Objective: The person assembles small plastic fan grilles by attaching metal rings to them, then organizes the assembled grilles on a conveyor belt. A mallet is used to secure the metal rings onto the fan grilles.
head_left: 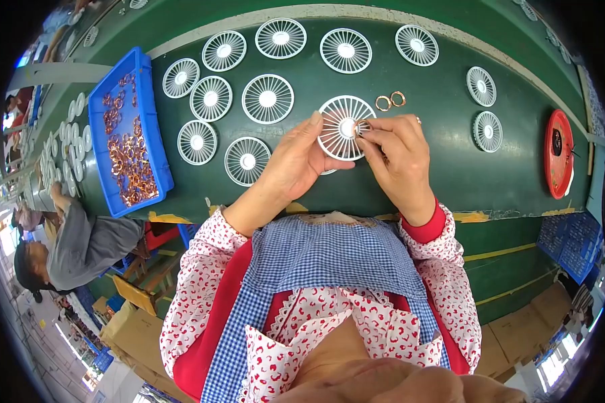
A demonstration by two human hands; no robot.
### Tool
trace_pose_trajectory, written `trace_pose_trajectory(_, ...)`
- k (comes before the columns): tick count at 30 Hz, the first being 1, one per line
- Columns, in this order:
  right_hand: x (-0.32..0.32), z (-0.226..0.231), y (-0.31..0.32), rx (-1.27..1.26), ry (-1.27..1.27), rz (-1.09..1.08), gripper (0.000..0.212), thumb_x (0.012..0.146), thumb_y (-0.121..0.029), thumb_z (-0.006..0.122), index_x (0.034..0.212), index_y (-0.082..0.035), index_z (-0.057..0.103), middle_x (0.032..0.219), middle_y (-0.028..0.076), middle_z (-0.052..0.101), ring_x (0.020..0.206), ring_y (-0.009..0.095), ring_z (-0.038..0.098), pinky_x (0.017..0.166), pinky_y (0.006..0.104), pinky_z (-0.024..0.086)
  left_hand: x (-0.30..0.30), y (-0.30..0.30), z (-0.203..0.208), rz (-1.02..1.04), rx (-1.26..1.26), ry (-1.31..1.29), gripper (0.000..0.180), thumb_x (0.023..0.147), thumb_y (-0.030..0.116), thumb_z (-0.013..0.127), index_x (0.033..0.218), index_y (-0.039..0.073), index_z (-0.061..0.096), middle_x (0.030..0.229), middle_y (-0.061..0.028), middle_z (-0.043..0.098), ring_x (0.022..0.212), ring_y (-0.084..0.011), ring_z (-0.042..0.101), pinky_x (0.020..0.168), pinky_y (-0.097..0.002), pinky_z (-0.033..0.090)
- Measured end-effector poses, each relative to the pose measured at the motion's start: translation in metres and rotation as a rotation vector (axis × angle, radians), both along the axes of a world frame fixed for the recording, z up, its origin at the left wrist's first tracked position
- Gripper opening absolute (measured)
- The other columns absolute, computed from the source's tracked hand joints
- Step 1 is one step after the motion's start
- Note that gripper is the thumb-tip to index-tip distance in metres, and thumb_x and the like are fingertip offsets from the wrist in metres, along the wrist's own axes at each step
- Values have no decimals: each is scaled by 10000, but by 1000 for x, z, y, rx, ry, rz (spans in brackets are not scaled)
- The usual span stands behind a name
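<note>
In the head view, the left hand [292, 161] grips a white spoked disc [336, 142] at its rim, thumb on the face, at one o'clock from the view's centre. The right hand [402, 148] pinches a small copper-coloured piece [359, 127], partly hidden by the fingertips, at the disc's hub. Taking that disc as centre, two loose copper rings [398, 99] lie close by at two o'clock on the green table [444, 158]; further white discs [267, 99] spread from nine round to three; a blue tray [156, 144] of copper rings sits at nine, a red tray [552, 178] at three, and a co-worker [91, 245] at eight.
</note>
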State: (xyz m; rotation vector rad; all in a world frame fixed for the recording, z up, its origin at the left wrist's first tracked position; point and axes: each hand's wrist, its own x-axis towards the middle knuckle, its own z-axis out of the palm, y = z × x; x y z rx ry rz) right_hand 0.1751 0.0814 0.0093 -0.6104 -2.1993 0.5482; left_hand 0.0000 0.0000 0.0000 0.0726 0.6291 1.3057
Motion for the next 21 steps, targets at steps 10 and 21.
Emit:
trace_pose_trajectory(10, -4, 14, 3, -255, -92, 28, 269, 745, 8, 723, 1006, 14, 657, 908, 119, 614, 788, 274, 592, 673, 357, 484, -1, -6, -9, -76, 49, 341, 306, 1009, 184, 480, 1224, -23, 547, 1156, -101, 632, 1044, -177, 632, 879, -399, 569)
trace_pose_trajectory(21, -11, 8, -2, -231, -49, 42, 246, 757, -1, 713, 997, -5, 658, 903, 119, 606, 793, 282, 605, 659, 361, 499, -4, -11, -10, -109, 100, 353, 314, 1020, 219, 470, 1210, -14, 560, 1141, -95, 637, 1026, -169, 638, 865, -390, 575)
